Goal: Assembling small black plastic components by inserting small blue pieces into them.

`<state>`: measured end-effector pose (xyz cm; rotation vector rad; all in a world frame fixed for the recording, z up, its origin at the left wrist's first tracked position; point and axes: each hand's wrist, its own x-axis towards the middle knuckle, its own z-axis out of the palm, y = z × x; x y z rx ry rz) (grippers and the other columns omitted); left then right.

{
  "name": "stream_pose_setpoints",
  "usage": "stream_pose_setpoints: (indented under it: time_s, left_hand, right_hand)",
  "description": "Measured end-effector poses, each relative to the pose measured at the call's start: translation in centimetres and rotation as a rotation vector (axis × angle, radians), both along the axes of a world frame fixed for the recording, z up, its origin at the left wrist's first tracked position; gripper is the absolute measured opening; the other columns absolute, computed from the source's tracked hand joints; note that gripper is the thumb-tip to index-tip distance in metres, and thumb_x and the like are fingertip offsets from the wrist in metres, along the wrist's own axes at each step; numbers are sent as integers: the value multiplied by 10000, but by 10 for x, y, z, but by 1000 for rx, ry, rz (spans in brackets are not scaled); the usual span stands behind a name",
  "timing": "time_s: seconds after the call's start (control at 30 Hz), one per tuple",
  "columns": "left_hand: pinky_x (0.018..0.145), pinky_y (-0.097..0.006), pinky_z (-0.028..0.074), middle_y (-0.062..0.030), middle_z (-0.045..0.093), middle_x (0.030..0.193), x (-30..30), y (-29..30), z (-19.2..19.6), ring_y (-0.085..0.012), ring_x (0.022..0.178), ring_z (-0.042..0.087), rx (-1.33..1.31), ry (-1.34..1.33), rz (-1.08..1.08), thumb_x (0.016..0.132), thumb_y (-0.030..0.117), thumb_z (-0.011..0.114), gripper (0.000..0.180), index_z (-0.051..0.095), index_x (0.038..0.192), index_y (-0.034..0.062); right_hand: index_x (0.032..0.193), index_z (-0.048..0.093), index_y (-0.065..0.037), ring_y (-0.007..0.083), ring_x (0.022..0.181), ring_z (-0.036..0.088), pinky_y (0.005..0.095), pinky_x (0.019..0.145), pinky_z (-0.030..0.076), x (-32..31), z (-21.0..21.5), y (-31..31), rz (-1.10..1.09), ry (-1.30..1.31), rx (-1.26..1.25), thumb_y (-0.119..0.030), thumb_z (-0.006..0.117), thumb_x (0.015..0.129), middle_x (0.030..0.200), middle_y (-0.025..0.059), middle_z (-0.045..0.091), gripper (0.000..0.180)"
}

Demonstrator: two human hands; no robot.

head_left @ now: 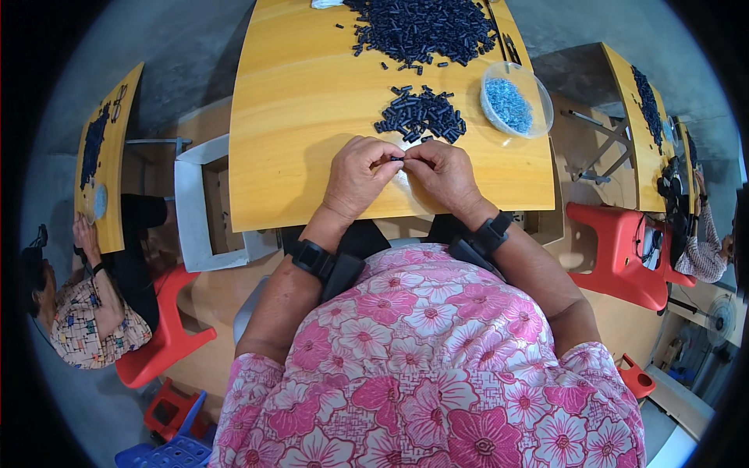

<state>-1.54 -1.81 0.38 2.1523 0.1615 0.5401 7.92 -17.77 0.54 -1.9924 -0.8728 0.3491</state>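
Near the front of the yellow table (296,117), my left hand (361,173) and my right hand (445,175) meet fingertip to fingertip. Between my left thumb and forefinger is a small black cylindrical piece (397,159), mostly covered by the fingers. My right thumb and forefinger are pinched at its other end; whatever they hold is too small to make out. Just beyond my hands lies a small pile of black cylindrical pieces (421,114). A clear round tub (538,109) with tiny light-blue parts (509,105) stands to the right of that pile.
A bigger heap of black pieces (421,31) covers the table's far part, with a dark slim tool (511,48) beside it. An open cardboard box (195,210) sits below at left. Other people work at tables on both sides, near red stools (616,253).
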Motion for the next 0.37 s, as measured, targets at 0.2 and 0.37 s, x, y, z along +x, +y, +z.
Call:
stream_pose_setpoints:
  time_s: [0.2, 0.37]
  left_hand:
    - [617, -282, 501, -48, 653, 758, 0, 1, -1, -163, 673, 603, -42, 14, -16, 731, 47, 805, 161, 737, 876, 65]
    - [624, -283, 505, -44, 655, 765, -1, 2, -2, -161, 675, 601, -67, 8, -25, 730, 56, 814, 173, 748, 889, 71]
  right_hand:
    - [926, 741, -94, 305, 788, 672, 379, 696, 517, -3, -3, 1, 8, -62, -14, -185, 678, 865, 864, 115, 687, 126]
    - [941, 744, -114, 308, 791, 667, 382, 697, 514, -4, -1, 4, 7, -74, -42, -208, 679, 866, 857, 114, 679, 137]
